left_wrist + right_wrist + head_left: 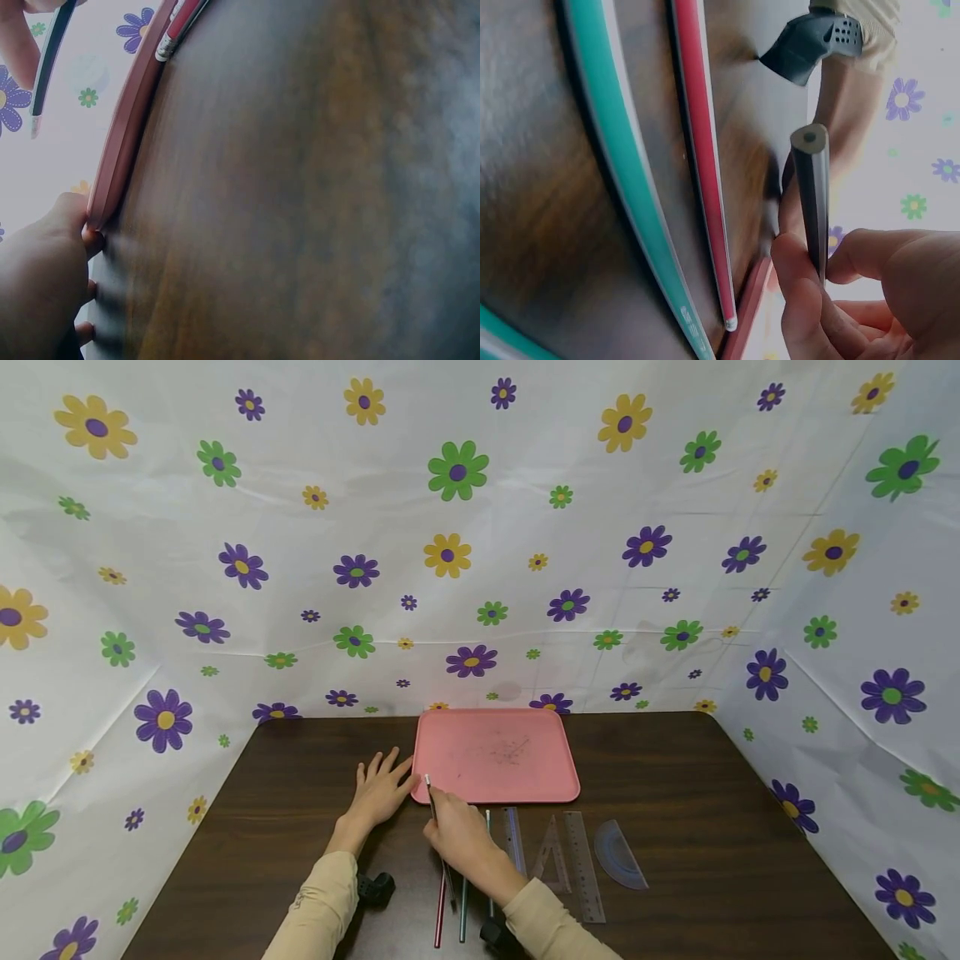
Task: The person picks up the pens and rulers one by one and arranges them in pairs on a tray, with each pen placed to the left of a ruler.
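My right hand (pixel 461 835) pinches a dark pencil (pixel 811 202) between thumb and fingers. Its white eraser end points over the near left corner of the pink tray (pixel 540 777), while its flat, unsharpened end faces back in the right wrist view. Fingers spread, my left hand (pixel 378 793) lies beside the tray's left edge, with the thumb at the rim in the left wrist view. Dark scribbled marks show on the tray. Below the right hand lie a red pencil (pixel 439 914) and a green pencil (pixel 463 914), with another green pencil (pixel 489 818) partly hidden by that hand.
To the right of the pencils lie a clear bluish ruler (pixel 514 839), a clear set square (pixel 553 864), a longer clear ruler (pixel 584 868) and a protractor (pixel 618 857). Flower-printed white sheeting (pixel 517 527) rises behind and beside the dark wooden table (pixel 712 827).
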{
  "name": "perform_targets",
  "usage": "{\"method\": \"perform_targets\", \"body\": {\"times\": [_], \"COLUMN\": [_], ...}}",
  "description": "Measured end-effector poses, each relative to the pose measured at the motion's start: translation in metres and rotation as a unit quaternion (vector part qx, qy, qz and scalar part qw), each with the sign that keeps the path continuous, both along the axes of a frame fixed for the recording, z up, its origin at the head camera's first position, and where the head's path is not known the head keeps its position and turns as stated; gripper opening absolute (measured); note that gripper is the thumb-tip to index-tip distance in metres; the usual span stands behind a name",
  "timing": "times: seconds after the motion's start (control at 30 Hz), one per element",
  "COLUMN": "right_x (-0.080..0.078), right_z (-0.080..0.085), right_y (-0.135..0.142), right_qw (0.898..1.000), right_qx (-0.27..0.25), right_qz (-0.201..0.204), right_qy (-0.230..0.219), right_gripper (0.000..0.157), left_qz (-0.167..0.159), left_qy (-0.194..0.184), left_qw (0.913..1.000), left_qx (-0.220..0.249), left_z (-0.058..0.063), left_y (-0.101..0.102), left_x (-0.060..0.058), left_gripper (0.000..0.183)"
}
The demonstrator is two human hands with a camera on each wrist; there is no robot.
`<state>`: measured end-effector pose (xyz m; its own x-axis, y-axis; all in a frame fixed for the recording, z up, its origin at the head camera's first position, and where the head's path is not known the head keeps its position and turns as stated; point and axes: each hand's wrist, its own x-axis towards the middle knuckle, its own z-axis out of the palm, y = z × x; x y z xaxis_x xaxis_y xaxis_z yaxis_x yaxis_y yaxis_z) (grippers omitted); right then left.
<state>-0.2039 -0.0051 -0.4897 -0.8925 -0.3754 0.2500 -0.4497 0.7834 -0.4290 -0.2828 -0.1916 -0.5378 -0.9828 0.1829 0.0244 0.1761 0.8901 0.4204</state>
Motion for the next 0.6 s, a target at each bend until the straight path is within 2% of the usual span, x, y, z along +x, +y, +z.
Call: {"method": "perform_targets", "body": {"times": [0.37,0.6], "right_x": [-0.016,-0.026], "right_z": [0.0,0.0], "right_y": [0.008,0.011], "right_qw": [1.0,1.0], "right_qx": [-0.002,-0.008], "right_qz": [-0.011,-0.024], "right_qy": [-0.016,-0.018], "right_gripper": [0.037,0.042], "left_qz": [0.0,0.0], "left_qy": [0.001,0.007], "left_qw": [1.0,0.9999], "left_qx": [0.007,0.007], "left_z": [0.0,0.0], "left_y": [0.001,0.001], "left_x": [0.0,0.001], "left_gripper": [0.058,0.057]}}
